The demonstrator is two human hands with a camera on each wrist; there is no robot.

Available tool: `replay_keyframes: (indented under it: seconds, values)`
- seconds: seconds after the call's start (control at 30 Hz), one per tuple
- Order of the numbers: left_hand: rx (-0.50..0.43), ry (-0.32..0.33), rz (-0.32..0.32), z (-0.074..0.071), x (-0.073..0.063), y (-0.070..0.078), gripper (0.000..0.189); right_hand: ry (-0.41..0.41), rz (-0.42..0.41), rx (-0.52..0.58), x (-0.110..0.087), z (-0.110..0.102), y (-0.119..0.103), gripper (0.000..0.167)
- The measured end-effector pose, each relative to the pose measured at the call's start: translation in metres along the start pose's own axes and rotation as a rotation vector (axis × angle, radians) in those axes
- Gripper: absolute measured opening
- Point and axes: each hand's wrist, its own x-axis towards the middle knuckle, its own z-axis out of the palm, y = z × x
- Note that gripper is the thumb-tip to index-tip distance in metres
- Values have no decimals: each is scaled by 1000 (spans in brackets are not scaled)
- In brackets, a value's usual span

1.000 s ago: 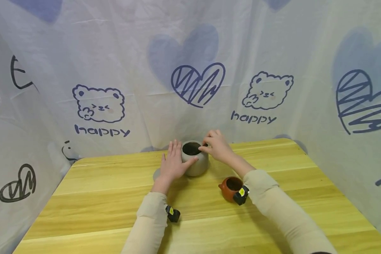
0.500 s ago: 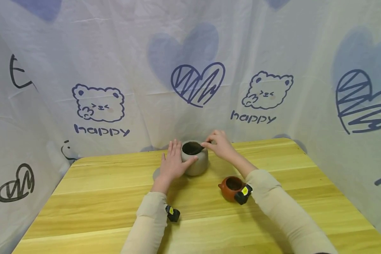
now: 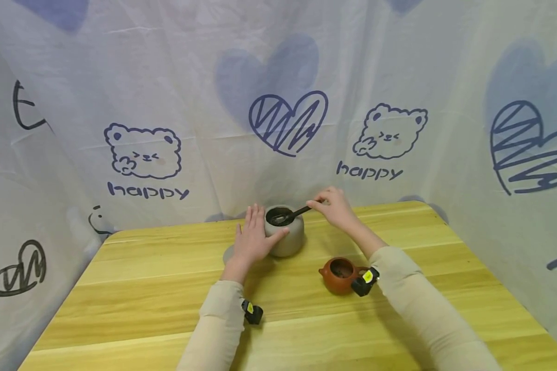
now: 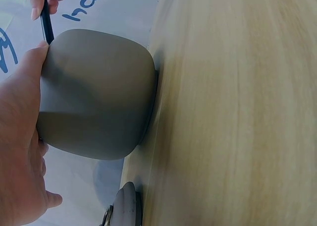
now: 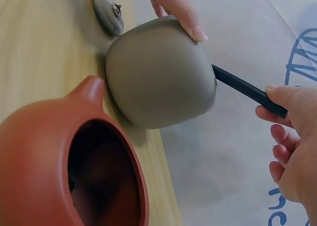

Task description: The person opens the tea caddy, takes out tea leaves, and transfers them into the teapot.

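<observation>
A pale wooden table fills the lower view, walled at 9, 12 and 3 o'clock by a white curtain printed with bears and hearts. Near the table's far edge, toward 12 o'clock, stands a grey jar, squat, round-shouldered and open-mouthed. The left hand lies against its 9 o'clock side, fingers straight and thumb pressed to the wall near the rim, bracing rather than clasping. The jar looks like matte ceramic: probably heavy for its size, rigid, chippable, and not slippery, so flat pressure on the belly seems a sound hold. At 5 o'clock from the jar sits a red-brown teapot with no lid on and its spout toward 9 o'clock. The right hand, at the jar's 2 o'clock, pinches the far end of a thin dark spoon between thumb and fingertips, its bowl resting in the jar's mouth. The spoon seems light and stiff; a grip on the handle's end suits it. A small grey lid with 1 metal knob lies on the table at the jar's 8 o'clock.
</observation>
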Motion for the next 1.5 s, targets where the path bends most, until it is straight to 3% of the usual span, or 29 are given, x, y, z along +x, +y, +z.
replay_keyframes:
  seconds: [0.37,0.83,1.23,1.5]
  values:
    - [-20,-3,3,0,-1,-1,106,15,47,28,-5,-15,10,33]
    - [-20,-6,13,-2,-2,-1,104,65,49,26,-23,-52,28,34]
    - [-22,-7,7,-3,-3,1,104,100,101,19,-62,-83,38,40]
    - [-12,-7,7,-2,-3,0,104,142,57,-8,-94,-95,46,34]
